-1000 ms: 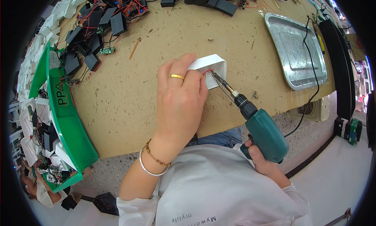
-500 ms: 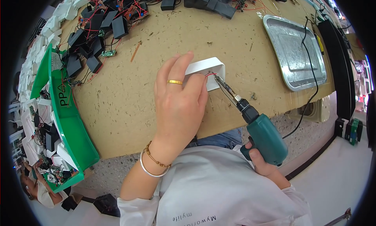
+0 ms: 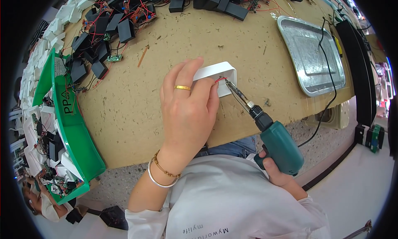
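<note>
My left hand (image 3: 186,102) is closed at the white plastic case (image 3: 222,68), which lies open side up on the cardboard-covered bench. Between its thumb and forefinger it pinches a red wire (image 3: 220,79) that runs into the case. In my right hand (image 3: 277,172) is a green gun-shaped soldering iron (image 3: 282,147), gripped by its handle. The iron's metal tip (image 3: 230,87) reaches over the case's right end, at or very near the end of the red wire. My left fingers hide part of the case's inside.
A green bin (image 3: 78,135) of circuit boards and white cases stands at the left. Black boxes with red wires (image 3: 126,30) are heaped at the far left. At the right lies a metal tray (image 3: 313,58), with a black cord (image 3: 329,65) across it. Another person (image 3: 47,203) sits at lower left.
The white case and my left hand have shifted very slightly to the left. The iron has moved slightly left too, its tip staying by the red wire.
</note>
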Tool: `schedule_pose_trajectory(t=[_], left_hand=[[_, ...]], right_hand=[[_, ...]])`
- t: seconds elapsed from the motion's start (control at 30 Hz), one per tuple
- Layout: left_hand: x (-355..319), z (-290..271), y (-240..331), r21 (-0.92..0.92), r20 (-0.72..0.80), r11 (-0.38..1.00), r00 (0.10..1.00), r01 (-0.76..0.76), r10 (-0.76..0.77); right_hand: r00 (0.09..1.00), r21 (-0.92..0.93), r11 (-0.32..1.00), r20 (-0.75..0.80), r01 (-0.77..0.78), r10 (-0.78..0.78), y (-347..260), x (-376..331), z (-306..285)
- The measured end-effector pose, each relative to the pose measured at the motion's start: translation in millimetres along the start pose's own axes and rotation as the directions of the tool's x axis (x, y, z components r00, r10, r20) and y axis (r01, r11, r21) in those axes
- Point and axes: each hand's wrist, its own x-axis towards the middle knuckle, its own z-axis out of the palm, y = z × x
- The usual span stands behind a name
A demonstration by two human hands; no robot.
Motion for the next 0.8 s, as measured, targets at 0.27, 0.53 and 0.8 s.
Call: schedule_pose_trajectory(t=[0.27,0.53,0.8], left_hand=[[1.5,2.2,-1.4,0.011,0.008,1.000,1.000,-0.003,0.003],[4.7,4.4,-3.0,0.051,0.053,0.997,0.997,-0.052,0.049],[6.3,4.6,1.0,0.111,0.020,0.991,0.997,-0.081,0.079]], right_hand=[[1.000,-0.028,0.999,-0.016,0.021,-0.022,-3.8,3.5,2.2],[0.997,-0.065,0.995,-0.016,0.073,-0.075,-4.8,6.0,3.7],[0.998,-0.040,0.999,-0.062,0.015,-0.018,-7.9,6.2,6.5]])
